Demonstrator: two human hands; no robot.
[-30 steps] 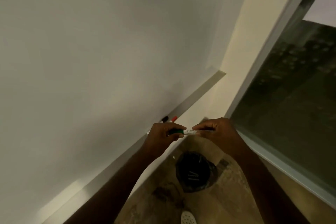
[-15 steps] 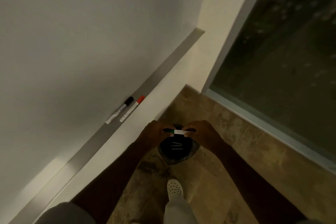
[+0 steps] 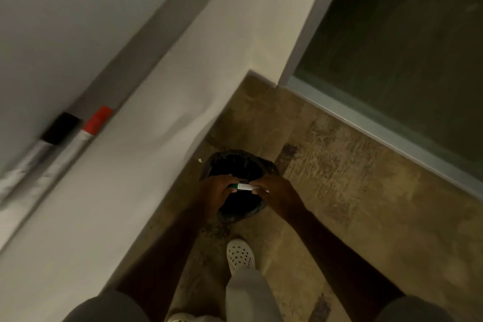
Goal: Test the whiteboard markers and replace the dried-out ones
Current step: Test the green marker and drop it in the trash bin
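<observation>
Mottled brown stone floor (image 3: 339, 191). White perforated clog (image 3: 240, 256) near bottom centre, grey trouser leg (image 3: 248, 295) above it. Dark glass panel (image 3: 405, 47) far right, pale frame. Cream wall (image 3: 162, 138) left.

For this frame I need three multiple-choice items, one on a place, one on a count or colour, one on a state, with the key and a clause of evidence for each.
1. Where is the green marker?
A. on the whiteboard ledge
B. held above the black-lined bin
C. on the floor by the shoe

2. How many markers lie on the ledge?
A. none
B. two
C. four

3. How is the green marker held?
A. by both hands, one at each end
B. by the right hand alone
C. by neither hand

Key:
1 B: the marker shows against the dark mouth of the bin, which stands on the floor.
2 B: a black-capped marker and a red-capped marker lie side by side.
3 A: the left hand grips the green end and the right hand grips the white end.
</observation>
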